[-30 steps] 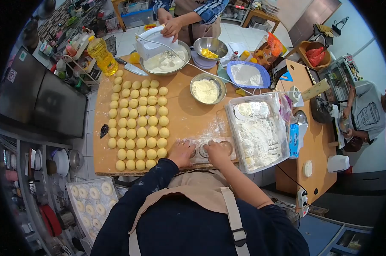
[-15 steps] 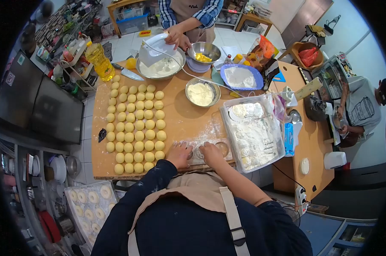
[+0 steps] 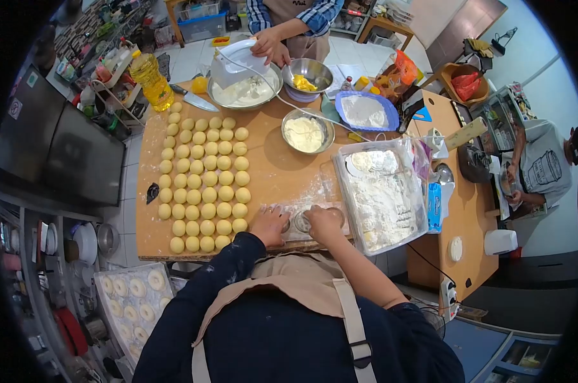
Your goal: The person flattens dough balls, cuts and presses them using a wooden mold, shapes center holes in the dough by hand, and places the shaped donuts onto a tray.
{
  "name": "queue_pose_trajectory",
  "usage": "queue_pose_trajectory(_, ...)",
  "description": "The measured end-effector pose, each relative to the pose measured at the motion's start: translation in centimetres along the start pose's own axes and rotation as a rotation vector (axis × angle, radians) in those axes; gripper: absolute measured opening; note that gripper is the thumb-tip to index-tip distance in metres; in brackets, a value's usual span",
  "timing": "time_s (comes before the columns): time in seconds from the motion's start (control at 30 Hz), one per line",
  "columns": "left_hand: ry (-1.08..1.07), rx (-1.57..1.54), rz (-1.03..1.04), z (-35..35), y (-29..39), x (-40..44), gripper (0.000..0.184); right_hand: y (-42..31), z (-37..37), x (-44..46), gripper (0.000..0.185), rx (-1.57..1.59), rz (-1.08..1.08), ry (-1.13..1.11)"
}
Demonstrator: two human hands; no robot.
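Note:
A floured board with round hollows [image 3: 293,237] lies at the table's front edge. My left hand [image 3: 270,225] rests palm down at its left end, fingers stretched and apart. Over its middle, my right hand [image 3: 325,225] has its fingers bent and drawn together at a floured, pale round [image 3: 302,222], perhaps dough in a hollow. Whatever is under these fingertips is hidden. Rows of pale yellow dough balls [image 3: 208,195] stand left of my hands. To the right sits a clear plastic tub [image 3: 359,237] with flour and floured pieces in it.
A metal bowl of creamy mixture [image 3: 304,133], a blue tray of flour [image 3: 365,112], a knife [image 3: 196,99] and an oil bottle [image 3: 151,82] stand farther back. Opposite, a co-worker's hands [image 3: 273,45] tip a white container [image 3: 238,62] over a bowl. A cable [image 3: 263,80] crosses the table.
My right hand has shifted slightly right, uncovering more of the floured round under its fingertips. My left hand stays on the board. The whole view has shifted a little.

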State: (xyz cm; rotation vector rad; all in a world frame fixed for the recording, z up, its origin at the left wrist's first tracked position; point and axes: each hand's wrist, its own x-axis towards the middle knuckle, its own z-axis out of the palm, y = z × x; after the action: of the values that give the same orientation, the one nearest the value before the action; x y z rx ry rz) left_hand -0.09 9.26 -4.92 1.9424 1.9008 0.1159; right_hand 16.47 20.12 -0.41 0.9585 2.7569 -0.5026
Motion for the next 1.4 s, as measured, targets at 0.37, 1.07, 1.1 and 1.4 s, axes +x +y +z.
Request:
queue_pose_trajectory(0.37, -0.044, -0.036, -0.042, -1.2, 0.6, -0.1, 0.084, 0.2, 2.2, 0.4, 0.019, 0.005, -0.078, 0.074)
queue_pose_trajectory(1.07, -0.111, -0.043, -0.073, -1.5, 0.7, 0.0, 0.088, 1.0, -3.2, 0.4, 0.029, 0.161, 0.007, 0.184)
queue_pose_trajectory(1.1, -0.101, -0.043, -0.06, -1.2, 0.8, -0.1, 0.086, 1.6, -3.5, 0.6, 0.03, 0.182, 0.005, 0.226)
queue_pose_trajectory(1.4, -0.018, -0.022, -0.032, -0.5, 0.2, -0.1, 0.083, 0.7, 0.4, 0.3, 0.022, 0.01, -0.029, 0.018)
